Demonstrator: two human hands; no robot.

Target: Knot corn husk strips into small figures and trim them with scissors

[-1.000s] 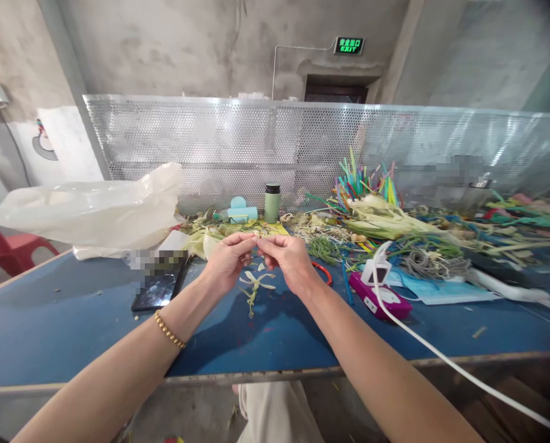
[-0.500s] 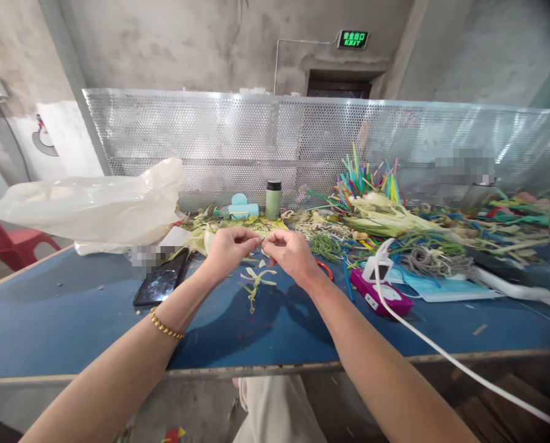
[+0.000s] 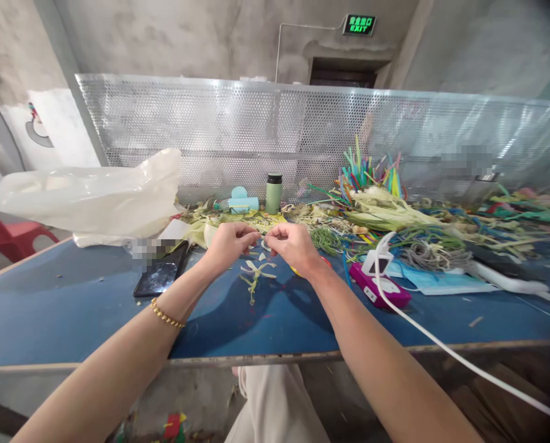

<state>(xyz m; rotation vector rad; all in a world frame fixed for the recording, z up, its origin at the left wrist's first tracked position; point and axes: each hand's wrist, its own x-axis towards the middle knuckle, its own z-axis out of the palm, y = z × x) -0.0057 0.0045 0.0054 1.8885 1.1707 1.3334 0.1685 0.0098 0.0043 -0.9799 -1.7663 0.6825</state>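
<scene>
- A red chair (image 3: 19,237) stood past the table's (image 3: 72,307) left end.
- A plastic bag (image 3: 95,200) lay on the table, with a phone (image 3: 159,274) nearer me.
- My left hand (image 3: 226,249) hung above the table, thumb and fingers drawn together; I couldn't tell whether they gripped anything.
- The husk piece (image 3: 256,274) lay on the table below and between my hands, touched by neither.
- A pale bit (image 3: 265,244) showed right by my right fingertips.
- My right hand (image 3: 298,246) had its fingers bunched, just apart from the left; its grip I couldn't tell.
- A purple socket block (image 3: 379,286) sat farther right, beside a blue mask (image 3: 445,282).
</scene>
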